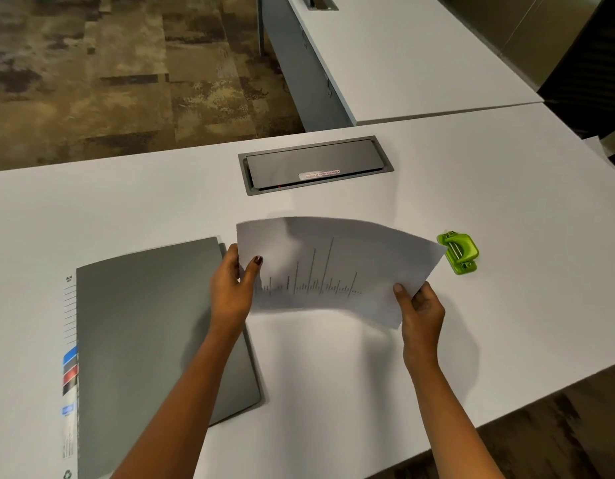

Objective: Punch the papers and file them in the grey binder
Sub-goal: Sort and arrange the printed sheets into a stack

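Observation:
I hold the white papers lifted above the white desk, bowed upward, with faint printed lines showing through. My left hand pinches their left edge, thumb on top. My right hand pinches the near right corner. The closed grey binder lies flat on the desk to the left, partly under my left forearm, with a labelled white strip along its left edge. The small green hole punch sits on the desk just beyond the papers' right corner.
A grey cable hatch is set into the desk behind the papers. A second white desk joins at the back right. Patterned carpet lies beyond the far edge, and the desk's near right edge drops to dark floor.

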`<state>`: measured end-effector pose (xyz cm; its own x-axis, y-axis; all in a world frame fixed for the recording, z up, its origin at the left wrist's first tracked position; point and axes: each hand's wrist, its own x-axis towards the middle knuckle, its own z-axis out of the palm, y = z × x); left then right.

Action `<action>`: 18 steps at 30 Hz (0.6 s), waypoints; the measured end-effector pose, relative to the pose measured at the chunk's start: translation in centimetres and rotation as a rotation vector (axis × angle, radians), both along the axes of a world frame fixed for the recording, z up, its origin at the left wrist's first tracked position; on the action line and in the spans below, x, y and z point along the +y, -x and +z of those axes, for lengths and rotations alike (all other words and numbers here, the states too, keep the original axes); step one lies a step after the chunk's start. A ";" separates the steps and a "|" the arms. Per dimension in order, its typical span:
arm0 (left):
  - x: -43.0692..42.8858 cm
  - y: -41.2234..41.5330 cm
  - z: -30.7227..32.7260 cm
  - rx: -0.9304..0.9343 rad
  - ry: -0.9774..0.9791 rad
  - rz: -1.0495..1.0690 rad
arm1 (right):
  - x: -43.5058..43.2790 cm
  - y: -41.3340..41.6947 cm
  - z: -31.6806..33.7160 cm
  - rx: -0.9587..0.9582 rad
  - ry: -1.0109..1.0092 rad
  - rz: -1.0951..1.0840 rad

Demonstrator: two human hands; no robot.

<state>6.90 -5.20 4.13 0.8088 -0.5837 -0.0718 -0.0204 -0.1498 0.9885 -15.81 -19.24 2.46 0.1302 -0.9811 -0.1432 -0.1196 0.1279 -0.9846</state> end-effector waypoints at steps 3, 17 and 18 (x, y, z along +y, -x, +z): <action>0.2 -1.0 0.6 0.041 0.013 -0.007 | -0.1 0.2 0.6 -0.058 -0.086 -0.012; 0.0 2.8 -0.4 0.621 0.175 0.042 | 6.7 -1.2 -0.6 -0.395 -0.609 0.032; -0.1 3.0 -0.2 0.606 0.186 0.064 | 6.8 -1.2 -0.5 -0.379 -0.587 0.063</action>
